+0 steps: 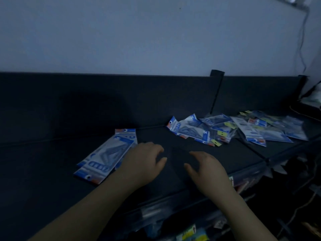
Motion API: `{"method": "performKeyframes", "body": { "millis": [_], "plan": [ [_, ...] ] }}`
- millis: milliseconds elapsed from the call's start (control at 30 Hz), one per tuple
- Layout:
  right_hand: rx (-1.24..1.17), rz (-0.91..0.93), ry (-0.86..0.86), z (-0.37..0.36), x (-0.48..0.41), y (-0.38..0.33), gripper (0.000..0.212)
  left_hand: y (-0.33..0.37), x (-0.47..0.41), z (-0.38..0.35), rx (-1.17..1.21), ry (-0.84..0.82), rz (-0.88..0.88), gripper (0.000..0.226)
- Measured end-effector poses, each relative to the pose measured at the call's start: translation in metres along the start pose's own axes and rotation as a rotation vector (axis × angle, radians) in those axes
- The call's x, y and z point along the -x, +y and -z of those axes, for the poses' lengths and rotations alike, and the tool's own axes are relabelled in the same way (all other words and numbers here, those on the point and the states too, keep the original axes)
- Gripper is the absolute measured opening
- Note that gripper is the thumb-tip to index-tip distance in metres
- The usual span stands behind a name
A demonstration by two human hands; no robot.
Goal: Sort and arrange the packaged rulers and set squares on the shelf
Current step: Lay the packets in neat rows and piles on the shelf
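While dim light falls across a dark shelf, a person's two bare hands hover over its middle, neither grasping anything. The left hand hangs with fingers loosely curled and thumb apart, its back covering the right edge of a small stack of blue-and-white packets; whether it touches them cannot be told from this angle. The right hand, just beside it, is relaxed too, fingers spread and pointing toward the left hand over bare shelf. The stack lies flat to the left of the hands, two or three packets overlapping and roughly aligned, running diagonally from the shelf's rear toward its front edge. Well apart from it, to the right and further back, a jumbled pile of similar packets sprawls at the foot of an upright divider, some tilted, some overlapping, with small yellow tags showing. To the right of that pile a second heap spreads toward the shelf's right end. A dark back panel rises behind the shelf beneath a pale wall, where a thin cable trails down at the far right. Below the front edge, more packaged goods sit on a lower tier, too dim and blurred to identify.
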State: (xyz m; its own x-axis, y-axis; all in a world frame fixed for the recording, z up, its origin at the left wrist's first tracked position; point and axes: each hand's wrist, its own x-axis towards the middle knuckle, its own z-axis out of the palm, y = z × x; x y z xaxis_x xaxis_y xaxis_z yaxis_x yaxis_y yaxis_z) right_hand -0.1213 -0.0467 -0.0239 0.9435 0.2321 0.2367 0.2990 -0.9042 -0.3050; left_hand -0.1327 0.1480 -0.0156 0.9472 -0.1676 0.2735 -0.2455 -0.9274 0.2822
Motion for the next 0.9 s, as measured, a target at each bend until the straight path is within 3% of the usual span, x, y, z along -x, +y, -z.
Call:
{"method": "performKeyframes", "body": {
  "millis": [400, 500, 567, 900],
  "plan": [
    [0.020, -0.171, 0.059, 0.016, -0.067, 0.086, 0.028, 0.020, -0.131, -0.044, 0.071, -0.039, -0.087, 0.024],
    [0.009, -0.221, 0.052, 0.017, -0.080, 0.103, 0.036, 0.019, -0.164, -0.065, 0.048, -0.109, -0.098, 0.025],
    [-0.010, -0.234, 0.023, 0.017, -0.089, 0.115, 0.041, 0.021, -0.185, -0.078, -0.002, -0.164, -0.116, 0.035],
    [-0.125, -0.217, -0.064, 0.011, -0.154, 0.186, 0.027, 0.041, -0.253, -0.112, -0.229, -0.448, -0.041, 0.082]
  ]
}}
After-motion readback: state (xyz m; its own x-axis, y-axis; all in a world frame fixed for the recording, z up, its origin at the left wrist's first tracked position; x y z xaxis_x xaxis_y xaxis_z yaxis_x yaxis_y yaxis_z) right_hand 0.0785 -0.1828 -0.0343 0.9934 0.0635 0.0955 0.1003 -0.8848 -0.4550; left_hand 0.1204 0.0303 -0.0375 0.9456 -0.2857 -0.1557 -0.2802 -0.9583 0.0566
